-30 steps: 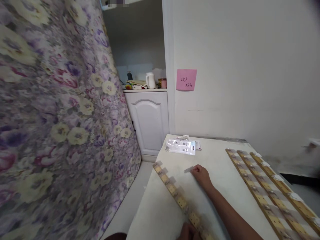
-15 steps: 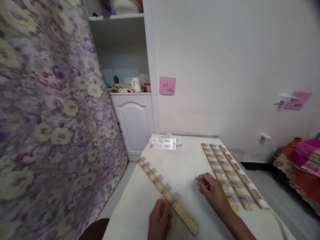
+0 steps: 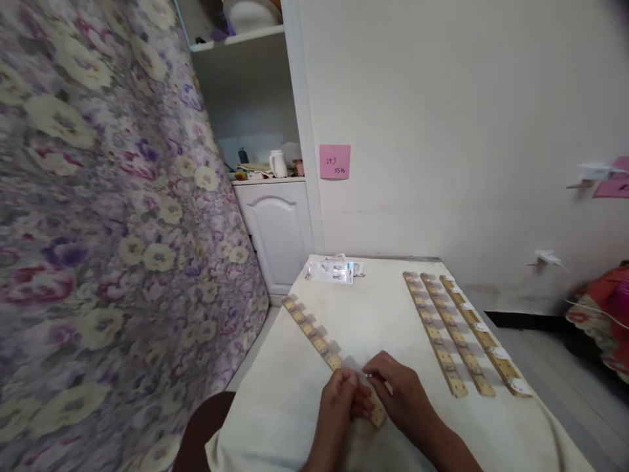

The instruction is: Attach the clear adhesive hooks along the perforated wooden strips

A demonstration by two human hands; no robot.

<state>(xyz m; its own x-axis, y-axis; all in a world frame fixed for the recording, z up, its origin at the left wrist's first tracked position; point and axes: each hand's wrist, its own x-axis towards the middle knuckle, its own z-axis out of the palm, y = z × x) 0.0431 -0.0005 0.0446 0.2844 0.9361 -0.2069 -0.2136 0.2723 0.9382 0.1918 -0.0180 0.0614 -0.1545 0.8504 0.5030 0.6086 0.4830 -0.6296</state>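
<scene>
Pale, bare wall (image 3: pixel 442 118) fills the background, with a floral curtain (image 3: pixel 122 196) hanging on the left and a white cabinet (image 3: pixel 278 229) set between them. Below spreads a table (image 3: pixel 275 406) under a cream cloth. Three wooden strips (image 3: pixel 455 332) lie side by side along its right part, the rightmost bearing white pieces (image 3: pixel 480 327). A separate wooden strip (image 3: pixel 319 343) runs slantwise on the left, from the far left edge down to the hands, with translucent tabs along its upper right side. The right hand (image 3: pixel 400 387) bends in from the right beside this strip's near part, thumb and forefinger together on something tiny. The left hand (image 3: pixel 339 396) lies over the same part, fingers curled; whether they grip the strip, I cannot tell. Near the table's far edge rests a clear packet (image 3: pixel 330 270); a pink note (image 3: pixel 335 162) sticks to the wall, and a white jug (image 3: pixel 278 163) stands in the cabinet. Smallest is the shiny piece (image 3: pixel 368 375) at the right fingertips.
</scene>
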